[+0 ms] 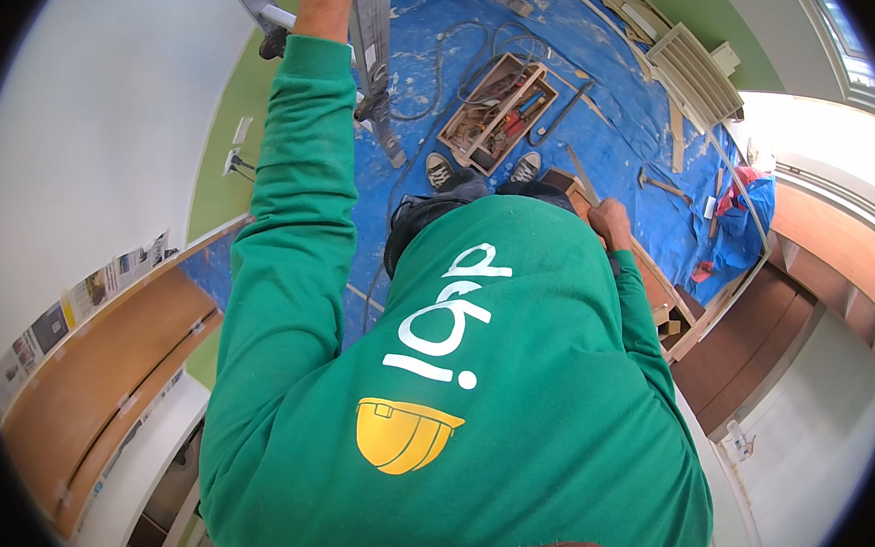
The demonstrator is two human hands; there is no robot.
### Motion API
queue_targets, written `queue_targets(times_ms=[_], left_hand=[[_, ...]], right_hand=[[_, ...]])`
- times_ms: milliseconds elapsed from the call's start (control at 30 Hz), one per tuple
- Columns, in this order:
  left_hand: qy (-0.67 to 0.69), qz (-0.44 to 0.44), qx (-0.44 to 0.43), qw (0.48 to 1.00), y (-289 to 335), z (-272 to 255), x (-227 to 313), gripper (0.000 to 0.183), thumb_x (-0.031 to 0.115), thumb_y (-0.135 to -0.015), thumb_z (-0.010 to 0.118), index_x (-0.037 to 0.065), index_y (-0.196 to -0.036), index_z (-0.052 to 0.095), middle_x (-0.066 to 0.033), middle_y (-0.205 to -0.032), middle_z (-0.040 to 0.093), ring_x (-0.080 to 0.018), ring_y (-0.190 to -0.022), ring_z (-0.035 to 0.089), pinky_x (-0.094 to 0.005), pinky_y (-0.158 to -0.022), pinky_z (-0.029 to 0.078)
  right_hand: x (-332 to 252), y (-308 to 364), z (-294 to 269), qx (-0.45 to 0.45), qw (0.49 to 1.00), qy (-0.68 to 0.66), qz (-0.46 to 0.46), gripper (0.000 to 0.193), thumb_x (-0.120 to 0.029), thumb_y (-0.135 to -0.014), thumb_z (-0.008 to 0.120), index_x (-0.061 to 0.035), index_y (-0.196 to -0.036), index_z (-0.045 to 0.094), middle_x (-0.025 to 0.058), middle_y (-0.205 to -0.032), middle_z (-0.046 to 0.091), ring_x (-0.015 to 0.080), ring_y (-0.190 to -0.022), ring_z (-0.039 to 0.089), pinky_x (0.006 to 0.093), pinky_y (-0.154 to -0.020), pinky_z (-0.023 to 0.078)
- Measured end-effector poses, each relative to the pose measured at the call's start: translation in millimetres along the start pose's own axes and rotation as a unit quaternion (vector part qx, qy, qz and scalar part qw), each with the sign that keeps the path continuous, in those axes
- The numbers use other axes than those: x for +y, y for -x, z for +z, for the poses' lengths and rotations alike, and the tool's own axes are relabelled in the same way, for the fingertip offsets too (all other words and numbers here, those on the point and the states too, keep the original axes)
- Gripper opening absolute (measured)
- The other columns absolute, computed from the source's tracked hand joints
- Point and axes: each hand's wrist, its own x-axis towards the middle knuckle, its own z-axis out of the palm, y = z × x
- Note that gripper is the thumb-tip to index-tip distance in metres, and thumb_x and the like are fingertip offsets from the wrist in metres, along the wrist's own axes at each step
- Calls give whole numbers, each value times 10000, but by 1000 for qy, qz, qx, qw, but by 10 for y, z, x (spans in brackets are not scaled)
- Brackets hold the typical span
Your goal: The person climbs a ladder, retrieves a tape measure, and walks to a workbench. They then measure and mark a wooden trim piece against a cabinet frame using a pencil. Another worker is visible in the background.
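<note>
My left arm in a green sleeve reaches up to the top edge, beside a grey metal stepladder (375,67). Only the bare wrist shows there; the hand lies beyond the frame. Close to my right hip, my right hand (612,225) is closed, its fingers curled inward. A thin brown strip (580,172) runs up to it, but what the fingers grip cannot be made out. Wooden boards or a cabinet (648,271) lie right beside this hand. In front of my shoes stands an open wooden toolbox (490,150) with several hand tools in it.
Blue sheeting (600,153) covers the floor, with a hose or cable (440,68) winding across it. A hammer (665,187) and a dark-framed saw (560,116) lie there. A louvred panel (696,72) leans at the right. Shelving (112,364) lines the left wall under a socket (231,162).
</note>
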Motion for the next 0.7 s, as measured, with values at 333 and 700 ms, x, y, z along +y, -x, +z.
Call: queue_targets(times_ms=[333, 700], left_hand=[[0, 0, -6, 1000, -9, -2, -11, 485, 404, -1014, 774, -13, -1260, 748, -212, -1137, 807, -333, -1070, 785, -385, -939, 588], [18, -9, -3, 1000, -3, 5, 0, 460, 379, -1017, 780, -13, -1257, 751, -193, -1115, 814, -287, -1034, 785, -370, -929, 588]], right_hand=[[-30, 92, -202, 106, 993, -48, 2, 347, -275, -943, 660, 41, -1029, 777, 320, -1074, 760, 506, -1028, 732, 570, -920, 579], [130, 202, -201, 177, 983, -52, 14, 331, -327, -996, 706, -1, -1047, 734, 243, -1064, 759, 442, -1049, 724, 539, -921, 571]])
